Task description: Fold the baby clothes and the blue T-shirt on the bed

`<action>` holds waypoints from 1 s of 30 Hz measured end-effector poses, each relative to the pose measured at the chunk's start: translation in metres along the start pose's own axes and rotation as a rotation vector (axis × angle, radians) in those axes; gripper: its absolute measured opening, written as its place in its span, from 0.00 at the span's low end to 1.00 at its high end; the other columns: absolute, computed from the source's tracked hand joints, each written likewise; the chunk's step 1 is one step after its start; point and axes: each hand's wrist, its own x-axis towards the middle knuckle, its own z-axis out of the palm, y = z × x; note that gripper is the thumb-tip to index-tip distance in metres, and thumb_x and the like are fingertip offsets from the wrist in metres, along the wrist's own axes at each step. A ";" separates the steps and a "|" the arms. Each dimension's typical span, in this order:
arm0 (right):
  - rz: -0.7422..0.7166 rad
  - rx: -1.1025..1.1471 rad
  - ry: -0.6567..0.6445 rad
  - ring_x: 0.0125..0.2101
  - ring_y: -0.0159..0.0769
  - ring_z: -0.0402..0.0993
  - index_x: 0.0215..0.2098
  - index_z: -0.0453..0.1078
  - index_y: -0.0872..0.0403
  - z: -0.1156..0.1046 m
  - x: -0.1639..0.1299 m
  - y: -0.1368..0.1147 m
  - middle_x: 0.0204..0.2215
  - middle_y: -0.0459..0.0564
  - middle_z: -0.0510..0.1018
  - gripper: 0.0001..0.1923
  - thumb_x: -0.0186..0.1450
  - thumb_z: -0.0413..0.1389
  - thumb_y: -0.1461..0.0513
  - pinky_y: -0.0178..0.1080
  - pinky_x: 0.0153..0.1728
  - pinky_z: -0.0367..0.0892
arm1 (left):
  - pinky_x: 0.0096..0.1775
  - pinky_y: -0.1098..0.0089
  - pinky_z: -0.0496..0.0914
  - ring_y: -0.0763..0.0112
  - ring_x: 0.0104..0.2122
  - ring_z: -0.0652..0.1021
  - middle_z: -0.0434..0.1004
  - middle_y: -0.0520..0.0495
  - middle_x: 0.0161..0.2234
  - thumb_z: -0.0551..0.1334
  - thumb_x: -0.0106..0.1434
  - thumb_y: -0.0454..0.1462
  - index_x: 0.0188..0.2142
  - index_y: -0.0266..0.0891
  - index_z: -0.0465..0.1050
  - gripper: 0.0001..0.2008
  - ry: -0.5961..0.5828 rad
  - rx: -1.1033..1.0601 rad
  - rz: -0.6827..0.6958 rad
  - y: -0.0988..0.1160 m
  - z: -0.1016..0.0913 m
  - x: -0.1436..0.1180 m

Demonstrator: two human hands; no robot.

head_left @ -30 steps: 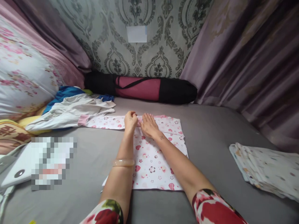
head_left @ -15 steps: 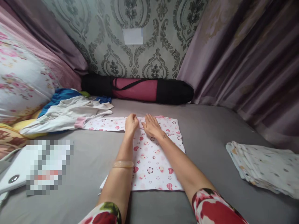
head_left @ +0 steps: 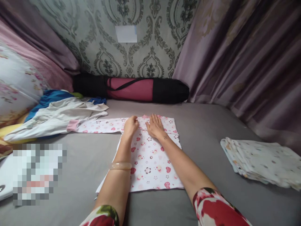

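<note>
A white long-sleeved child's shirt point(head_left: 148, 163), printed with pink hearts and flowers, lies spread on the grey sheet. One sleeve point(head_left: 101, 125) stretches out to the left and ends in a pink cuff; the other lies folded across the top of the body. Near the collar, my left hand point(head_left: 131, 125) is closed with its fingers curled on the cloth, and its fingertips are partly hidden. My right hand point(head_left: 155, 126) rests flat on the folded sleeve just beside it, fingers stretched out.
A folded stack of pale printed cloth point(head_left: 261, 161) lies at the right. To the left are a heap of grey and blue clothes point(head_left: 63, 108), a floral pillow point(head_left: 16, 81) and a blurred-out white item point(head_left: 37, 175). A black and maroon roll bag point(head_left: 131, 89) lies along the wall.
The whole view has shifted slightly, so things appear a bit further left. My right hand has slid a little rightward along the folded sleeve; my left hand stays near the collar.
</note>
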 end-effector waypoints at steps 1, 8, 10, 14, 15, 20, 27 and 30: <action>0.026 -0.006 -0.009 0.69 0.45 0.34 0.68 0.45 0.69 0.001 -0.001 0.002 0.69 0.62 0.43 0.35 0.72 0.34 0.52 0.45 0.66 0.30 | 0.49 0.65 0.68 0.59 0.48 0.76 0.78 0.38 0.47 0.52 0.64 0.32 0.50 0.36 0.73 0.18 -0.008 0.018 0.008 0.000 0.000 -0.001; 0.012 0.063 -0.034 0.69 0.42 0.34 0.69 0.44 0.68 -0.005 -0.004 0.012 0.70 0.59 0.42 0.35 0.72 0.33 0.52 0.43 0.66 0.31 | 0.49 0.66 0.66 0.59 0.48 0.74 0.77 0.38 0.46 0.54 0.63 0.36 0.48 0.35 0.73 0.16 -0.074 0.209 0.153 -0.006 0.007 -0.001; 0.058 0.055 0.045 0.69 0.42 0.32 0.69 0.42 0.67 -0.008 -0.009 0.023 0.70 0.59 0.40 0.34 0.72 0.33 0.53 0.44 0.65 0.30 | 0.52 0.63 0.64 0.57 0.50 0.72 0.75 0.37 0.49 0.54 0.63 0.36 0.48 0.35 0.71 0.16 -0.096 0.274 0.185 -0.008 0.011 0.000; 0.228 -0.006 0.087 0.68 0.46 0.34 0.69 0.43 0.69 -0.007 -0.019 0.044 0.69 0.62 0.43 0.34 0.72 0.35 0.53 0.46 0.65 0.30 | 0.56 0.57 0.61 0.51 0.56 0.67 0.70 0.33 0.54 0.51 0.64 0.36 0.52 0.34 0.68 0.18 -0.127 0.342 0.187 -0.010 0.020 0.000; 0.245 -0.014 0.071 0.68 0.46 0.35 0.68 0.44 0.69 -0.006 -0.020 0.048 0.69 0.62 0.44 0.35 0.72 0.36 0.53 0.46 0.65 0.31 | 0.57 0.56 0.60 0.50 0.57 0.66 0.68 0.33 0.55 0.50 0.65 0.38 0.53 0.33 0.67 0.19 -0.136 0.347 0.176 -0.010 0.021 -0.001; 0.235 -0.007 0.000 0.68 0.46 0.36 0.69 0.44 0.69 -0.010 -0.021 0.056 0.69 0.62 0.44 0.35 0.72 0.34 0.53 0.45 0.65 0.33 | 0.62 0.52 0.50 0.46 0.66 0.53 0.53 0.32 0.66 0.45 0.69 0.48 0.63 0.33 0.58 0.29 -0.144 0.370 0.112 -0.007 0.026 -0.010; 0.284 -0.068 0.036 0.68 0.47 0.38 0.69 0.42 0.69 -0.021 -0.040 0.079 0.69 0.63 0.43 0.35 0.72 0.35 0.53 0.46 0.65 0.37 | 0.63 0.52 0.47 0.45 0.66 0.52 0.51 0.30 0.66 0.43 0.70 0.47 0.64 0.30 0.56 0.31 -0.078 0.382 0.130 -0.006 0.032 -0.019; 0.283 -0.062 0.010 0.67 0.47 0.42 0.69 0.42 0.68 -0.019 -0.043 0.085 0.69 0.62 0.45 0.35 0.72 0.34 0.53 0.46 0.64 0.40 | 0.63 0.51 0.48 0.44 0.65 0.54 0.54 0.29 0.65 0.44 0.70 0.47 0.63 0.30 0.58 0.30 -0.029 0.366 0.162 -0.009 0.035 -0.019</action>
